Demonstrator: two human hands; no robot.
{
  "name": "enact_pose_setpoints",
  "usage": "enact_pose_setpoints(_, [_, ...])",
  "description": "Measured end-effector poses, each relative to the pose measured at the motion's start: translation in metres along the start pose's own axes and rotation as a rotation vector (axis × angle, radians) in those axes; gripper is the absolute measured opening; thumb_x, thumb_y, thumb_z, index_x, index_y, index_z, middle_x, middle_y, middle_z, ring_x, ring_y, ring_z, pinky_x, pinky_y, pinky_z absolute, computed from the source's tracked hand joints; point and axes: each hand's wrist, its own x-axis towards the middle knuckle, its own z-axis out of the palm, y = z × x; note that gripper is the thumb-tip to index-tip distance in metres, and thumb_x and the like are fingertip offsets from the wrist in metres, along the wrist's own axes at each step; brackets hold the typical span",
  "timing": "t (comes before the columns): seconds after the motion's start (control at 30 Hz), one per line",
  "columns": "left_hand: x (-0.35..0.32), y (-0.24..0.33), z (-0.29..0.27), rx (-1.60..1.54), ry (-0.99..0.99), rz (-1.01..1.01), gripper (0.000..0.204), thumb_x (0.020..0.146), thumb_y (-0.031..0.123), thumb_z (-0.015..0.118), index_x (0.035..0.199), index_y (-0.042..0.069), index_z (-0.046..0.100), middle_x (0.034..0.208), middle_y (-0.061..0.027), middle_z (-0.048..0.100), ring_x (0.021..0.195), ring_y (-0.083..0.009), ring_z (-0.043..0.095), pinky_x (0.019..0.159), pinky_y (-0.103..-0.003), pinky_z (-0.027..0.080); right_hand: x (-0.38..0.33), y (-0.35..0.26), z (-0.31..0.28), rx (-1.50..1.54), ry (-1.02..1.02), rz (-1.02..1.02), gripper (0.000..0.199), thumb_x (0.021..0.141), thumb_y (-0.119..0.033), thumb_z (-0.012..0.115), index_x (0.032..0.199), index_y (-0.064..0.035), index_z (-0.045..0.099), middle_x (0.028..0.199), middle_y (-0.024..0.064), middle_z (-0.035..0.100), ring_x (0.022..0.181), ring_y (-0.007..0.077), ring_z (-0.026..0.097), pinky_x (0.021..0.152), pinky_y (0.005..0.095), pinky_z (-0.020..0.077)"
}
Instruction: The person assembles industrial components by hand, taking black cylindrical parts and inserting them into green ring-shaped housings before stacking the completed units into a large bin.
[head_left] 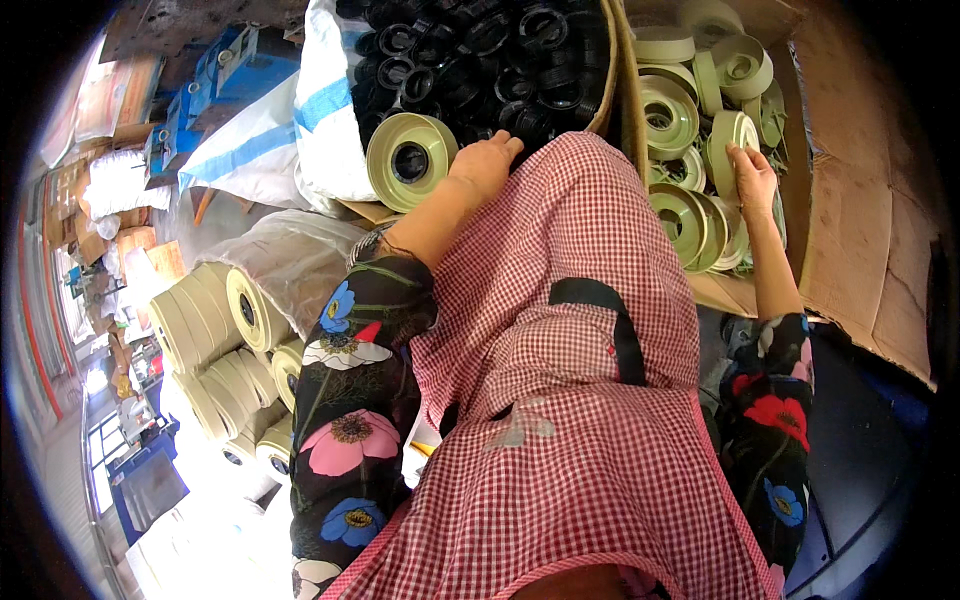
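My right hand [754,182] grips the rim of a beige plastic reel [722,158] in the cardboard box on the right, thumb and fingers closed on its edge. Over a heap of black plastic rings [480,60], my left hand [488,165] reaches with its fingers bent and together; whatever they hold is hidden. Beside my left wrist, a beige reel with a black ring in its centre [385,160] rests tilted at the heap's near edge. More loose beige reels [676,222] lie around my right hand in the box.
Cardboard flaps [870,200] spread out at the right. A white and blue woven sack [325,110] borders the black rings. Stacked beige reels [190,325] with black centres stand at the left under clear plastic [290,245]. My checked apron [560,430] covers my lap between both arms.
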Motion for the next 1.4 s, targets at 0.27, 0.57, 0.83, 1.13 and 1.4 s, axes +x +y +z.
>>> enact_pose_setpoints(0.27, [-0.015,-0.014,0.002,0.151,0.066,0.049,0.025,0.077,0.008,0.056,0.102,0.01,0.056,0.105,-0.0152,0.052,0.093,-0.0325,0.058,0.079,-0.041,0.049,-0.128,-0.115,0.008,0.507,-0.391,-0.238,0.039,0.085,-0.023,0.059,0.113,0.004,0.055,0.102,0.006,0.061,0.095,0.0129,0.055,0.086,0.0268,0.0409])
enact_pose_setpoints(0.57, [-0.072,0.035,-0.077,-0.677,0.447,-0.028,0.018,0.075,0.013,0.068,0.087,0.005,0.059,0.116,-0.0163,0.051,0.105,-0.0297,0.054,0.082,-0.036,0.048,-0.2,-0.14,0.039,0.678,-0.716,-0.238,0.06,0.077,-0.021,0.062,0.128,0.0038,0.042,0.12,0.0103,0.052,0.11,0.0191,0.05,0.097,0.0325,0.0368])
enact_pose_setpoints(0.83, [-0.124,0.078,-0.091,-1.111,0.443,0.228,0.035,0.069,0.006,0.07,0.098,0.004,0.052,0.121,-0.0152,0.048,0.112,-0.0236,0.05,0.093,-0.034,0.041,-0.238,-0.144,0.056,0.753,-1.03,-0.196,0.065,0.074,-0.023,0.07,0.126,0.002,0.041,0.13,0.0145,0.042,0.116,0.0226,0.046,0.1,0.0361,0.0358])
enact_pose_setpoints(1.13, [-0.144,0.085,-0.11,-1.532,0.2,0.069,0.06,0.075,0.014,0.072,0.126,0.003,0.044,0.112,-0.0068,0.055,0.099,-0.0135,0.055,0.087,-0.029,0.046,-0.244,-0.163,0.045,0.212,-0.804,-1.165,0.064,0.063,-0.03,0.081,0.113,-0.0045,0.051,0.141,0.0247,0.029,0.129,0.0391,0.033,0.104,0.0459,0.0288])
enact_pose_setpoints(1.4, [-0.149,0.071,-0.106,-2.19,-0.334,-0.014,0.048,0.081,0.018,0.068,0.122,0.001,0.049,0.108,-0.0083,0.06,0.093,-0.0152,0.061,0.079,-0.029,0.053,-0.241,-0.169,0.041,0.023,-0.855,-1.401,0.067,0.056,-0.017,0.081,0.113,-0.0029,0.048,0.13,0.0199,0.042,0.121,0.0439,0.039,0.098,0.0477,0.0379])
